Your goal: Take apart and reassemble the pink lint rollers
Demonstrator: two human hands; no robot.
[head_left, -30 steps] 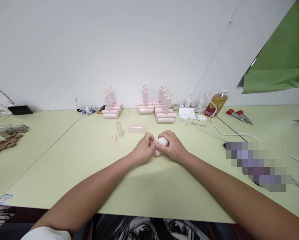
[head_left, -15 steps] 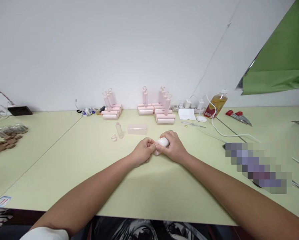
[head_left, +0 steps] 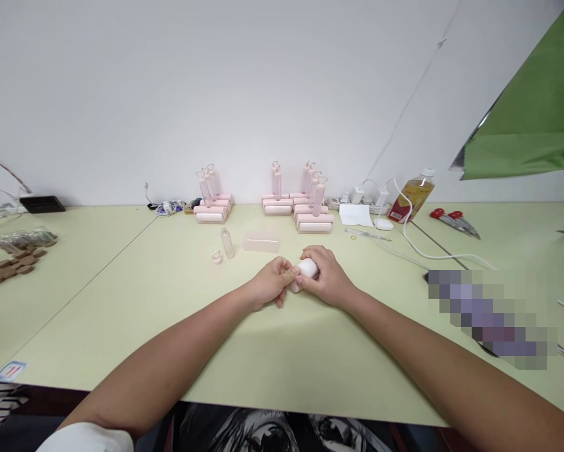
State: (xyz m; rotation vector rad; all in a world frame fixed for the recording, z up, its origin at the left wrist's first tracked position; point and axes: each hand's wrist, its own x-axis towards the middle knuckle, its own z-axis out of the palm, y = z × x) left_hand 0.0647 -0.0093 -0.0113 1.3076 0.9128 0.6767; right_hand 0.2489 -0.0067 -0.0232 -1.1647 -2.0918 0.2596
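Near the middle of the green table, my right hand [head_left: 326, 276] is closed around a white roll [head_left: 307, 269] with a pale pink part at its lower left. My left hand [head_left: 273, 282] pinches that pink end between thumb and fingers, which partly hide it. Beyond my left hand stands a small clear pink bottle [head_left: 228, 243], uncapped, with a pink cap with a loop [head_left: 216, 257] beside it. A translucent pink case [head_left: 261, 242] lies to the right of the bottle.
Pink cases with looped bottles [head_left: 314, 213] stand along the wall in groups. A drink bottle [head_left: 411, 196], white paper [head_left: 355, 215], white cables and red-handled tools [head_left: 455, 222] are at the right. Brown pieces [head_left: 11, 267] lie at the far left of the table [head_left: 135, 301].
The view has shifted slightly, so the table items appear a little further right. My left fingers have moved slightly at the pink end; both hands keep their hold.
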